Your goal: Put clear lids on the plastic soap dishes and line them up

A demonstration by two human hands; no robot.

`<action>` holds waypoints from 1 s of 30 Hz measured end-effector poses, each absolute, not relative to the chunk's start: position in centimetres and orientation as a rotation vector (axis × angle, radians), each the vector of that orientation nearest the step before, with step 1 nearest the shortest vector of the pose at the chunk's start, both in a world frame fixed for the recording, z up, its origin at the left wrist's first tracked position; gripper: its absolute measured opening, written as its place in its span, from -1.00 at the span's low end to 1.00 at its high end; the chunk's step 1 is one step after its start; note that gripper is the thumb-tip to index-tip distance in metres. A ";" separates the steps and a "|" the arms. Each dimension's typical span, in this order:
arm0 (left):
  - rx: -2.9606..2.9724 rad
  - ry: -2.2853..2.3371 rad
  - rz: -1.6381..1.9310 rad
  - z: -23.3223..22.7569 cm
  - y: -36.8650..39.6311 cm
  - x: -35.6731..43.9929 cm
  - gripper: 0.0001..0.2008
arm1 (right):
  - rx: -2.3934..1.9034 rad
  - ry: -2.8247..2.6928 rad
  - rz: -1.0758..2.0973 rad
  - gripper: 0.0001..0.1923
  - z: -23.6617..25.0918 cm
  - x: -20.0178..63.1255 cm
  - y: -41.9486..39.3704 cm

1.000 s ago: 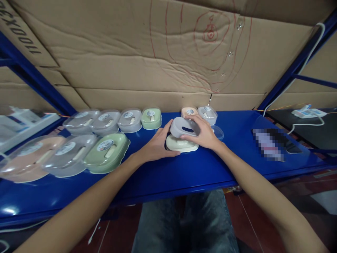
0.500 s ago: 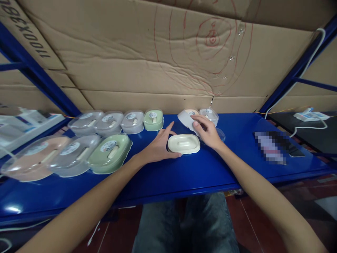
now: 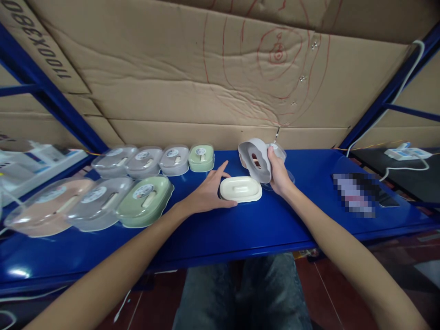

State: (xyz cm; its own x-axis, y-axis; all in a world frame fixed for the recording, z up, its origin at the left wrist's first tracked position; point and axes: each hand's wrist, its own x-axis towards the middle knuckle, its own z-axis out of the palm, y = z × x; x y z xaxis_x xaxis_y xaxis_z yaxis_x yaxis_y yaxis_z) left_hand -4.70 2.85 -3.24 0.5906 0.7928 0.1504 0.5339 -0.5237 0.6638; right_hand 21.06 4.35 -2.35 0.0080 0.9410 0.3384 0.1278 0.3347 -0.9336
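Observation:
A cream oval soap-dish base point(image 3: 240, 189) lies on the blue shelf point(image 3: 240, 229) in front of me. My left hand point(image 3: 208, 192) rests against its left side, fingers spread and touching it. My right hand point(image 3: 279, 172) holds a grey tray with a slot in it point(image 3: 255, 159), turned on edge and lifted above and behind the cream base. Behind the grey tray a clear-lidded dish point(image 3: 277, 150) is partly hidden.
Two rows of lidded soap dishes sit at the left: a green one point(image 3: 146, 199), a grey one point(image 3: 99, 201) and a pink one point(image 3: 48, 206) in front, several more point(image 3: 154, 159) behind. A blurred flat object point(image 3: 357, 195) lies right. Cardboard point(image 3: 220, 82) walls the back.
My right hand has lifted the grey tray off the cream base and tipped it upright. My left hand has stayed against the cream base.

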 end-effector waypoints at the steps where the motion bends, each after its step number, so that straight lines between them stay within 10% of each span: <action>1: 2.254 1.048 0.597 -3.2 2.8 -4.7 0.39 | -1.058 -1.470 0.803 -0.10 -2.4 21.2 4.4; 9: 2.215 1.027 0.655 -3.1 2.7 -4.7 0.43 | -0.859 -2.016 0.217 -0.53 -1.8 21.0 2.1; 30: 2.216 1.065 0.620 -3.3 2.9 -4.9 0.40 | -0.839 -2.350 0.096 -0.36 -2.8 20.0 1.7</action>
